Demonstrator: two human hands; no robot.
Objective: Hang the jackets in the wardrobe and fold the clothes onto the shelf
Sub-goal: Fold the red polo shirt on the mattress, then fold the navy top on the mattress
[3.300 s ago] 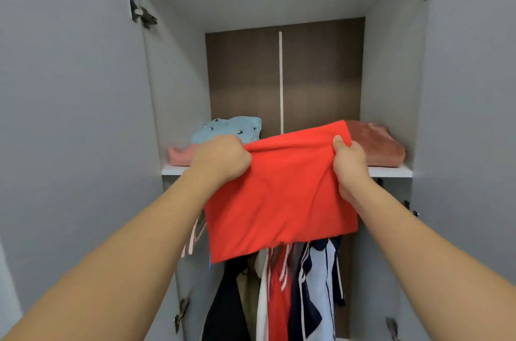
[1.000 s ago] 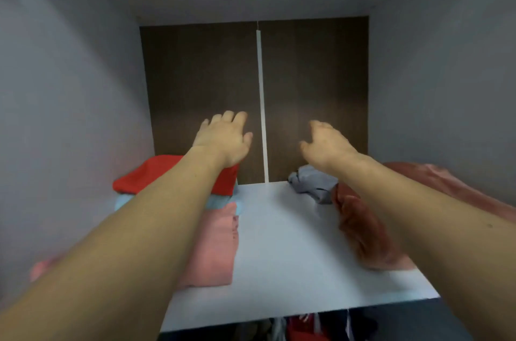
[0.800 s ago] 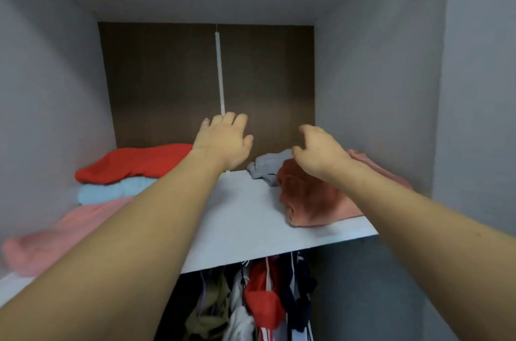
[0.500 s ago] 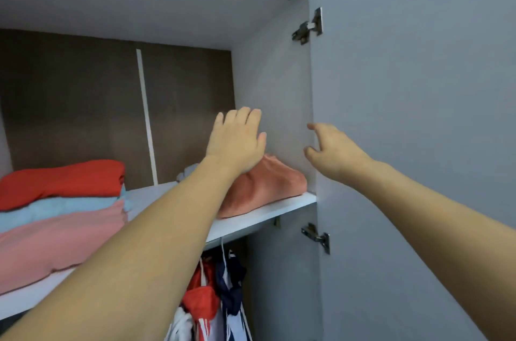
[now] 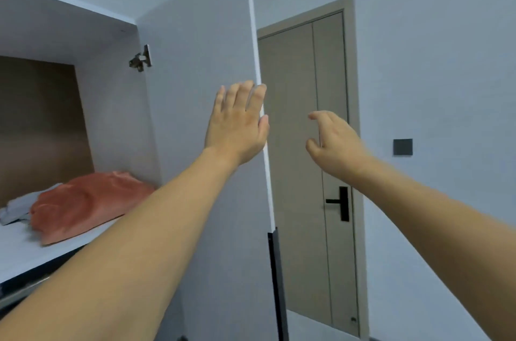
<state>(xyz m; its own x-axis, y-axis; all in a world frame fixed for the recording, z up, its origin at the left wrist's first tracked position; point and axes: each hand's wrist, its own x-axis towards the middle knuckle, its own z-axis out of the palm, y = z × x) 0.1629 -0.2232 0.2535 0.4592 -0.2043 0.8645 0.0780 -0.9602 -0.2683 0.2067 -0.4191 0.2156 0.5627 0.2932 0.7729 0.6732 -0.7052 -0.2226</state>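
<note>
My left hand (image 5: 237, 125) is raised with flat, spread fingers in front of the open right wardrobe door (image 5: 212, 61), near its outer edge, holding nothing. My right hand (image 5: 333, 142) hovers empty to the right of that edge, fingers loosely curled and apart. At the left, the white shelf (image 5: 19, 257) carries a folded orange-pink garment (image 5: 83, 203) with a grey garment (image 5: 16, 206) behind it. The stack with the red garment is out of view.
A beige room door (image 5: 304, 131) with a black handle (image 5: 342, 202) stands behind the wardrobe door. A dark wall switch (image 5: 403, 147) sits on the pale wall at the right. A metal hinge (image 5: 141, 58) shows inside the wardrobe. A dark strip (image 5: 276, 284) runs down the wardrobe door's edge.
The red garment was laid on the left stack and released. My view has swung right from the shelf; both empty hands now hover around the open right door's edge.
</note>
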